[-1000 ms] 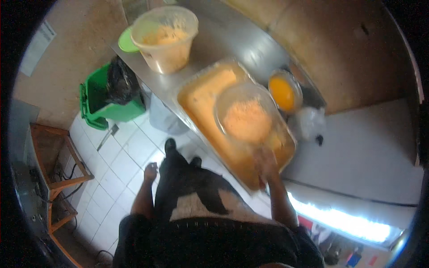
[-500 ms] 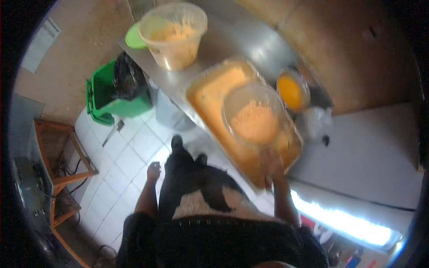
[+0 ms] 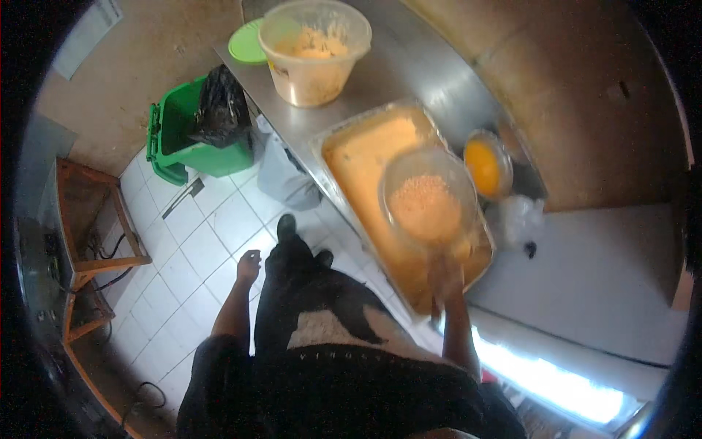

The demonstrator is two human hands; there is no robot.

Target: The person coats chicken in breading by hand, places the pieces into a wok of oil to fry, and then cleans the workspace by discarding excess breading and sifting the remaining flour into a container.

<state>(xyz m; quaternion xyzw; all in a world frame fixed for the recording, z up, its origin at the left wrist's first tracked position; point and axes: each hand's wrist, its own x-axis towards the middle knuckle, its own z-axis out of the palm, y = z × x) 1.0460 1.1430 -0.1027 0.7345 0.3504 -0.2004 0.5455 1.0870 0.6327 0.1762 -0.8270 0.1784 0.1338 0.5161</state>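
Note:
My right hand [image 3: 446, 276] grips the handle of a round sieve [image 3: 389, 174] and holds it over a large metal tray [image 3: 319, 155]. Coarse orange crumbs and powder [image 3: 428, 205] lie in the sieve. Below it, a layer of fine orange powder [image 3: 369, 161] covers much of the tray. The sieve hides part of the tray's middle, and the hand is slightly blurred. Away from the counter, my left hand [image 3: 249, 267] hangs low beside my leg, its fingers loosely curved and apart, with nothing seen in them.
A translucent tub [image 3: 311, 80] with orange residue and a green lid [image 3: 248, 42] stand on the steel counter [image 3: 406, 62]. Right of the tray are a bowl of yellow-orange contents [image 3: 484, 167] and a clear plastic bag [image 3: 521, 219]. A green bin [image 3: 212, 157] and wooden-framed stand [image 3: 110, 262] are on the left.
The whole view has shifted slightly. The sieve stays over the tray in my right hand, with its crumbs lying a little differently. My left hand still hangs at my side.

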